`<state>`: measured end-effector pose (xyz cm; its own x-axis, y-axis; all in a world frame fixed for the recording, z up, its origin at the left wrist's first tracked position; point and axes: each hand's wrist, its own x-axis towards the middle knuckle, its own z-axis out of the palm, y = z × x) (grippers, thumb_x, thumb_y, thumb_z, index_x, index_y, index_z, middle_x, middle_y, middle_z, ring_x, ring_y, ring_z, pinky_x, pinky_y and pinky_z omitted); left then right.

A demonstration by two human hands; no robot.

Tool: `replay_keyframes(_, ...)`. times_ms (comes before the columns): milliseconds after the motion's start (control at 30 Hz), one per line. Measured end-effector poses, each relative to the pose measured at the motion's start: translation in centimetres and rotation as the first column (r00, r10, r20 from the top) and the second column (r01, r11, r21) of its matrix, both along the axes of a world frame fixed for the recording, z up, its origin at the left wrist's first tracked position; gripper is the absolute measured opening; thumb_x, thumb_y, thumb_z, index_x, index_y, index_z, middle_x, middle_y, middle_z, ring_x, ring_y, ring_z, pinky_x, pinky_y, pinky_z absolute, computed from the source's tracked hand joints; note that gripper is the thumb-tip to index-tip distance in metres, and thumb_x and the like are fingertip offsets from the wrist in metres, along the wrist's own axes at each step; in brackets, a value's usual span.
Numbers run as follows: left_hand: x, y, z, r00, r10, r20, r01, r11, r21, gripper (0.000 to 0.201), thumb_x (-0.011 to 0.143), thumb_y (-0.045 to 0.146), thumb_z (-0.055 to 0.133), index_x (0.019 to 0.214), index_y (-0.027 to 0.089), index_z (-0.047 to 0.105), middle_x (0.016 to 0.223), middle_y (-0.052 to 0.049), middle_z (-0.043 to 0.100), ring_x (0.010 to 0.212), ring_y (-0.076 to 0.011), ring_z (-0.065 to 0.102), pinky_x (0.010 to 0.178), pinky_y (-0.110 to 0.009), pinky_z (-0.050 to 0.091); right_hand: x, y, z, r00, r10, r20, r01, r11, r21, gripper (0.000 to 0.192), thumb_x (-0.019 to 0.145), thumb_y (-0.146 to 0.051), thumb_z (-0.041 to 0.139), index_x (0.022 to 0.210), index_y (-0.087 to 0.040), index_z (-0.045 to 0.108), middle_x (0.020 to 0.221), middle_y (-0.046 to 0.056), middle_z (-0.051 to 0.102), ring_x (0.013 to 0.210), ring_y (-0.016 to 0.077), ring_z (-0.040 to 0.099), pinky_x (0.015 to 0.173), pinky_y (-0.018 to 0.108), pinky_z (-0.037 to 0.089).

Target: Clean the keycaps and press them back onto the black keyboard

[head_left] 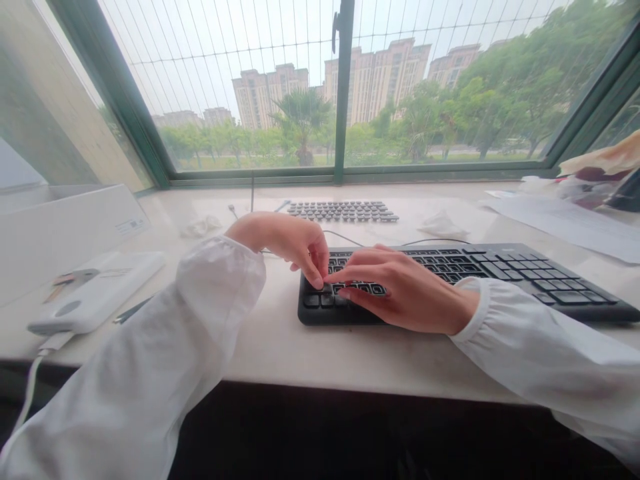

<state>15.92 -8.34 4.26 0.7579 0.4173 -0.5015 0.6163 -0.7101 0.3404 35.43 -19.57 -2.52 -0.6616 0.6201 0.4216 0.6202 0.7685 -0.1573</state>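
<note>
Both hands are down on the black keyboard [500, 273] right now, meeting over its left end. The left hand [287, 243] comes in from the left with fingers curled downward, its fingertips [317, 279] pinched together right at a key on the lower left rows; whether a keycap sits between them I cannot tell. The right hand [400, 290] lies flat across the same corner, palm down, fingers stretched leftward and spread loosely over the keys, gripping nothing, its tips touching those of the left hand. Both arms wear white sleeves [165, 360].

The keyboard itself sits on the pale surface [320, 353], near the front edge, running off to the right, with a thin cable [350, 239] trailing from behind it. Farther back, close to the window frame [344, 100], a neat block of loose keycaps [343, 211] is laid out in rows, well apart from the hands.

To the left, a white flat device [100, 290] lies beside a white box [60, 233]. On the right, sheets of paper [565, 220] and a crumpled bundle [600, 170] rest by the window corner. Two small crumpled wipes [443, 225] lie between the keycaps and the keyboard.
</note>
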Motion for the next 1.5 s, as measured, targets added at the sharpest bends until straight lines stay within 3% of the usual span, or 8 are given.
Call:
replay_keyframes(367, -0.3, -0.4, 0.3, 0.992, 0.105, -0.071, -0.109, 0.992, -0.057, 0.036, 0.065, 0.048, 0.074, 0.090, 0.022, 0.073, 0.078, -0.001, 0.068, 0.063, -0.0116, 0.054, 0.059, -0.023, 0.043, 0.0, 0.0, -0.3, 0.995, 0.052, 0.090, -0.061, 0.994, 0.096, 0.029, 0.098, -0.032, 0.047, 0.117, -0.025, 0.068, 0.091, 0.006, 0.064, 0.081, 0.0155, 0.057, 0.080, 0.032, 0.038)
replay_keyframes(600, 0.0, -0.7, 0.4, 0.986, 0.115, -0.122, -0.125, 0.989, -0.077, 0.033, 0.065, 0.042, 0.075, 0.089, 0.020, 0.069, 0.066, 0.001, 0.061, 0.061, -0.0111, 0.052, 0.059, -0.022, 0.045, -0.3, 0.1, -0.4, 0.993, 0.052, 0.110, -0.067, 0.988, 0.138, 0.031, 0.098, -0.033, 0.045, 0.117, -0.023, 0.067, 0.100, 0.007, 0.066, 0.086, 0.0162, 0.057, 0.083, 0.033, 0.038)
replay_keyframes(867, 0.2, -1.3, 0.5, 0.980, 0.136, -0.148, -0.133, 0.991, 0.029, 0.034, 0.068, 0.046, 0.071, 0.092, 0.022, 0.069, 0.072, -0.001, 0.066, 0.065, -0.0141, 0.059, 0.061, -0.024, 0.046, -0.4, 0.2, -0.5, 0.990, 0.088, 0.113, -0.103, 0.986, 0.134, 0.032, 0.099, -0.030, 0.043, 0.120, -0.020, 0.064, 0.103, 0.007, 0.068, 0.092, 0.0173, 0.059, 0.088, 0.034, 0.040)
replay_keyframes(1067, 0.2, -1.5, 0.5, 0.974, 0.161, -0.158, -0.154, 0.987, 0.054, 0.034, 0.069, 0.046, 0.070, 0.093, 0.022, 0.068, 0.080, -0.002, 0.071, 0.073, -0.0162, 0.065, 0.065, -0.025, 0.048, -0.4, 0.5, -0.5, 0.989, 0.106, 0.101, -0.121, 0.979, 0.161, 0.028, 0.097, -0.029, 0.046, 0.113, -0.021, 0.067, 0.094, 0.006, 0.067, 0.085, 0.0161, 0.058, 0.087, 0.033, 0.042)
replay_keyframes(1267, 0.3, -1.6, 0.6, 0.964, 0.202, -0.171, -0.208, 0.978, -0.016, 0.031, 0.071, 0.043, 0.070, 0.091, 0.020, 0.065, 0.094, -0.003, 0.072, 0.083, -0.0164, 0.068, 0.067, -0.022, 0.050, -0.4, 0.7, -0.7, 0.989, 0.127, 0.081, -0.139, 0.977, 0.162, 0.027, 0.097, -0.028, 0.046, 0.112, -0.020, 0.066, 0.086, 0.003, 0.064, 0.079, 0.0136, 0.055, 0.086, 0.030, 0.040)
replay_keyframes(1500, 0.4, -1.5, 0.4, 0.963, 0.198, -0.181, -0.207, 0.978, -0.030, 0.029, 0.071, 0.042, 0.070, 0.087, 0.018, 0.064, 0.093, -0.004, 0.073, 0.085, -0.0177, 0.069, 0.070, -0.023, 0.051, -0.5, 0.6, -0.6, 0.982, 0.140, 0.127, -0.163, 0.966, 0.198, 0.028, 0.099, -0.028, 0.043, 0.108, -0.016, 0.066, 0.075, 0.002, 0.061, 0.072, 0.0139, 0.052, 0.080, 0.030, 0.038)
